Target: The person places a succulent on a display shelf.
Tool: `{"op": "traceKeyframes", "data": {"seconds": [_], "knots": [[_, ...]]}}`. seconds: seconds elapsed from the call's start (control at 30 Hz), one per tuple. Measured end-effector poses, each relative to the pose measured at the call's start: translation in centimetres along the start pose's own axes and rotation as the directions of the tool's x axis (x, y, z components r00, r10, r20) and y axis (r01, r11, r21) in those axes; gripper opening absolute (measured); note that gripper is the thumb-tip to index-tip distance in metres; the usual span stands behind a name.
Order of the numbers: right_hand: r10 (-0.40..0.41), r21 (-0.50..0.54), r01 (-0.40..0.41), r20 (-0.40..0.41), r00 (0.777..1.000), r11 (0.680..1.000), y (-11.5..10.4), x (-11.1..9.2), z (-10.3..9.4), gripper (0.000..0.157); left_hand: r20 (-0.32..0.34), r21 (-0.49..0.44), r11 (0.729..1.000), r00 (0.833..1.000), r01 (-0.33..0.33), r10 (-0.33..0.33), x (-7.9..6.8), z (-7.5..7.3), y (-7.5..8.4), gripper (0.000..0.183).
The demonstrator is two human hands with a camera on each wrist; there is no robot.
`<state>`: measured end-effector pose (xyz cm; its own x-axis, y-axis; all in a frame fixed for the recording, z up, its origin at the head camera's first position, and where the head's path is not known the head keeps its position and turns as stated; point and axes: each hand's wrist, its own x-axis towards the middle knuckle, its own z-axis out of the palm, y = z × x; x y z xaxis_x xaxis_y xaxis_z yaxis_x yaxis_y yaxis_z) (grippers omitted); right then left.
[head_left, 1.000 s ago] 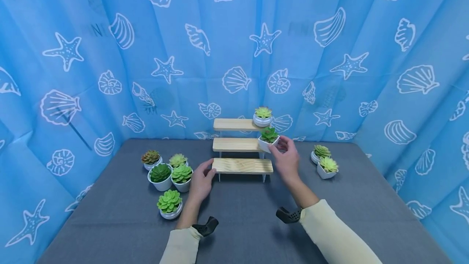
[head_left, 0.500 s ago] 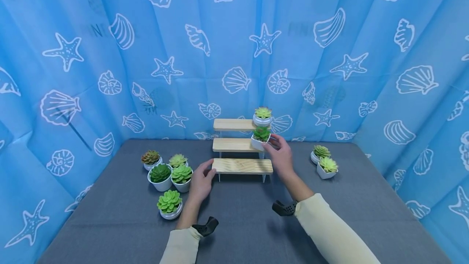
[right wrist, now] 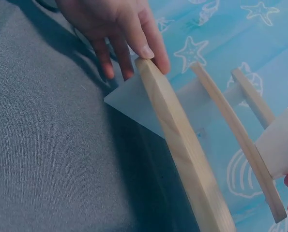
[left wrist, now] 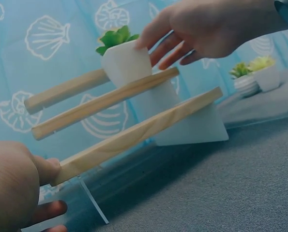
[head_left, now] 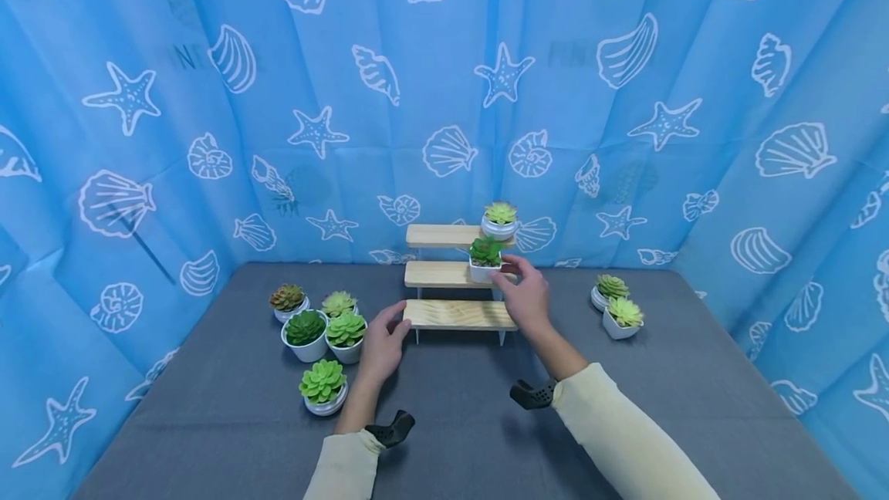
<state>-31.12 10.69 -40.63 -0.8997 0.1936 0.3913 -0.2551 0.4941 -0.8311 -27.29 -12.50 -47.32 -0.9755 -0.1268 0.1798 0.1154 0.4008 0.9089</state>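
A three-tier wooden display stand [head_left: 458,315] with clear supports stands at the back of the table. My left hand [head_left: 380,346] pinches the left end of its lowest tier, thumb and forefinger at the board's end in the right wrist view. My right hand [head_left: 528,299] holds a potted succulent [head_left: 485,271] by its white angular pot, at the right part of the middle tier. In the left wrist view the pot [left wrist: 127,63] sits at that board, fingertips against its side. Another potted succulent [head_left: 498,222], pale green in a round white pot, stands on the top tier's right end.
Several potted succulents [head_left: 305,334] cluster left of my left hand, one [head_left: 323,386] nearer the front. To the right stand two more, a round-potted one [head_left: 610,290] and a yellow-green one [head_left: 623,316]. A blue shell-patterned curtain [head_left: 444,99] hangs behind the grey tablecloth [head_left: 458,423].
My right hand has moved left with the potted succulent, from beyond the middle tier's right end onto that board, and the pot has turned more upright. My left hand has stayed put.
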Motion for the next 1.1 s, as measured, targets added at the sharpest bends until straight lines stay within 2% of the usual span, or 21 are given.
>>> {"op": "traceKeyframes", "data": {"seconds": [0.43,1.1], "knots": [[-0.029,0.012,0.029,-0.005,1.000,1.000,-0.8,0.1,1.3,0.036,0.001,0.006,1.000,1.000,-0.003,0.003,0.2,0.1,-0.1,0.034],[-0.017,0.024,0.017,0.002,1.000,1.000,-1.1,0.1,2.4,0.032,-0.001,0.006,1.000,1.000,0.009,-0.009,0.0,0.1,0.1,0.033]]}}
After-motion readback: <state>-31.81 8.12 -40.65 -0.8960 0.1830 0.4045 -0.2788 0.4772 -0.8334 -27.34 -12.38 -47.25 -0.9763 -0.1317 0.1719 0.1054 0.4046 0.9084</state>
